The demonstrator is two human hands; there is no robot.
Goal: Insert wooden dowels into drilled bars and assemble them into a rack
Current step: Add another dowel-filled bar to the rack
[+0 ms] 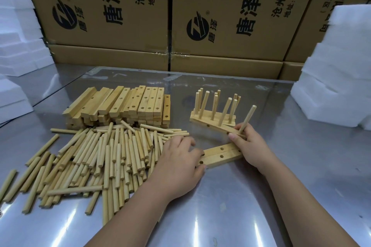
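On steel table [261, 196] – R hand [249, 146] pinches pale dowel [248, 117] upright in drilled bar [218, 126], L hand [178, 168] spread over dowel pile [96, 158].

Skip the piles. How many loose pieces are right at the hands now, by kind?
Empty bars lying flat, side by side: 2
Bar under the right hand: 1
Dowel gripped in that hand: 1
Total: 4

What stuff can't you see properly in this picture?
- Head view: whether the tilted dowel sits in a hole; the right hand covers its lower end.
- Head view: the left end of the two flat bars, under the left hand.
- Head view: the printing on the cardboard boxes, cut by the top edge.
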